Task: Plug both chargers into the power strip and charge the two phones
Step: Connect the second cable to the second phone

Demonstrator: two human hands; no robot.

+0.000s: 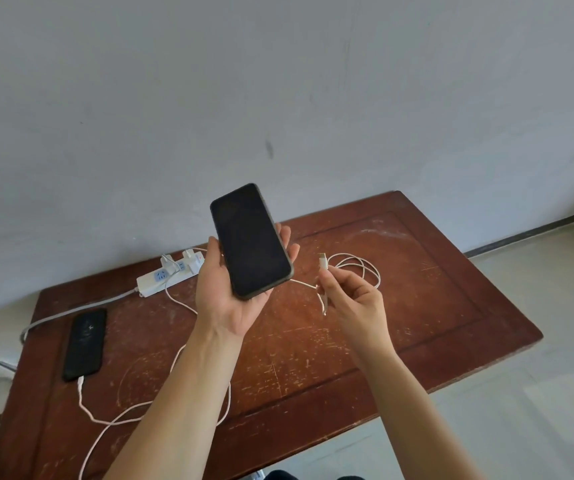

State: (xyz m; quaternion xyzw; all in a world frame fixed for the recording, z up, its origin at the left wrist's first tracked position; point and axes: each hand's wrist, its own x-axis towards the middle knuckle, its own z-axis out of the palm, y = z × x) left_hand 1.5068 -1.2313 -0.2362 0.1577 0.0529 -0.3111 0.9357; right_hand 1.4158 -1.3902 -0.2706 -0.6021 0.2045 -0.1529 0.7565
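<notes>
Phone [251, 241], screen dark, held above the wooden table [417, 289] in the upturned palm of the left hand [230, 292], fingers wrapped round its edges. Right hand [354, 299] pinches the white cable [365, 268] just behind its connector [323, 260], which points upward beside the raised phone without touching it; the cable's slack lies coiled on the table. Second phone [85, 344] lies flat at the table's left, a white lead [86, 407] in its near end. Power strip [164, 277] near the wall carries two white chargers [183, 263].
</notes>
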